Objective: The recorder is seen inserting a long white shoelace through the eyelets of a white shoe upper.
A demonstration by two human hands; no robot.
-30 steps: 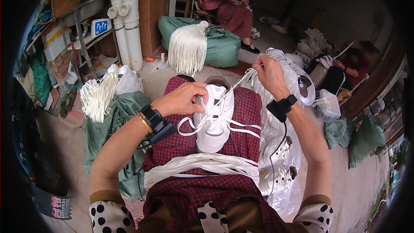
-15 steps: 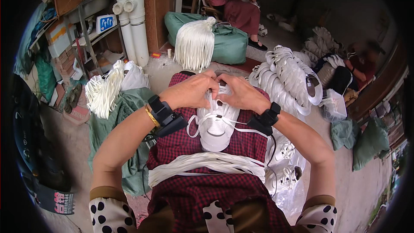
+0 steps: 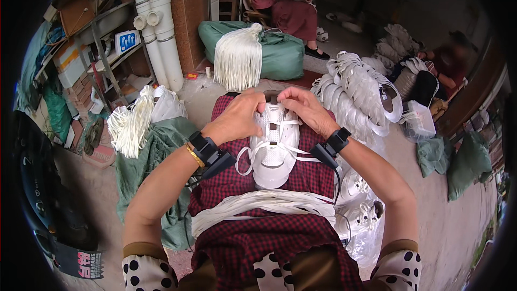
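A white sneaker (image 3: 267,177) lies on my lap over a red-and-black checked apron (image 3: 215,196), toe toward me. White shoelace (image 3: 301,156) runs through its lower eyelets, with loose loops out to both sides. My left hand (image 3: 235,117) wraps the sneaker's left side near the ankle opening, its fingertips partly hidden. At the right edge of the opening, my right hand (image 3: 308,109) is closed in a pinch; what sits between its fingertips is too small to make out. Across my lap, below the toe, lies a bundle of white laces (image 3: 258,208).
White lace bundles (image 3: 238,56) hang over a green sack (image 3: 288,56) ahead and lie on another green sack (image 3: 151,156) at left. Several white sneakers (image 3: 358,218) lie at right beside a pile of white strips (image 3: 355,86). Two other people sit farther back.
My hands have moved apart at the sneaker's top; the right has shifted right and uncovered the tongue and upper eyelets. The view has tilted slightly.
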